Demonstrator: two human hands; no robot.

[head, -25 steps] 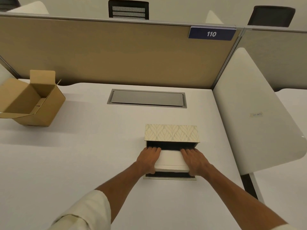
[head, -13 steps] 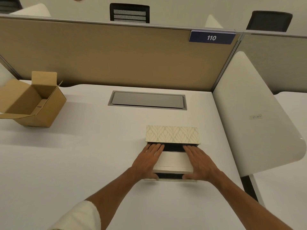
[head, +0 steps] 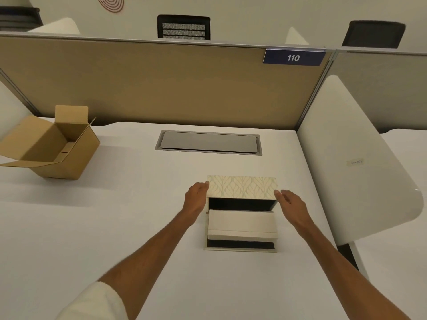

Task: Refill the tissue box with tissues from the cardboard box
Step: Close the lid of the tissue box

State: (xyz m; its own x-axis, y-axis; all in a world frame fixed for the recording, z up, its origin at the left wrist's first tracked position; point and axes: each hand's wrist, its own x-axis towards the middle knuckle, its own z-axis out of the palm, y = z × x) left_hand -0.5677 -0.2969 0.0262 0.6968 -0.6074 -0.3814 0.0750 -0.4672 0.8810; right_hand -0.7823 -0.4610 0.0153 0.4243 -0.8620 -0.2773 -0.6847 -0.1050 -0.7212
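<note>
The tissue box (head: pixel 240 250) lies open on the white desk, its leaf-patterned lid (head: pixel 241 187) standing up at the far side. A white stack of tissues (head: pixel 241 224) lies inside, with dark gaps in front of and behind it. My left hand (head: pixel 195 197) touches the lid's left edge with its fingertips. My right hand (head: pixel 292 203) has its thumb at the lid's lower right corner. The brown cardboard box (head: pixel 57 153) stands at the far left with its flaps open, and what shows of its inside looks bare.
A grey cable hatch (head: pixel 209 143) is set flush into the desk behind the tissue box. A tan partition (head: pixel 161 88) closes the back, and a white curved divider (head: pixel 360 172) rises along the right side. Office chairs show beyond the partition.
Both hands have lifted off the tissue stack and moved forward to the two sides of the upright lid. The tissues stay in the box.
</note>
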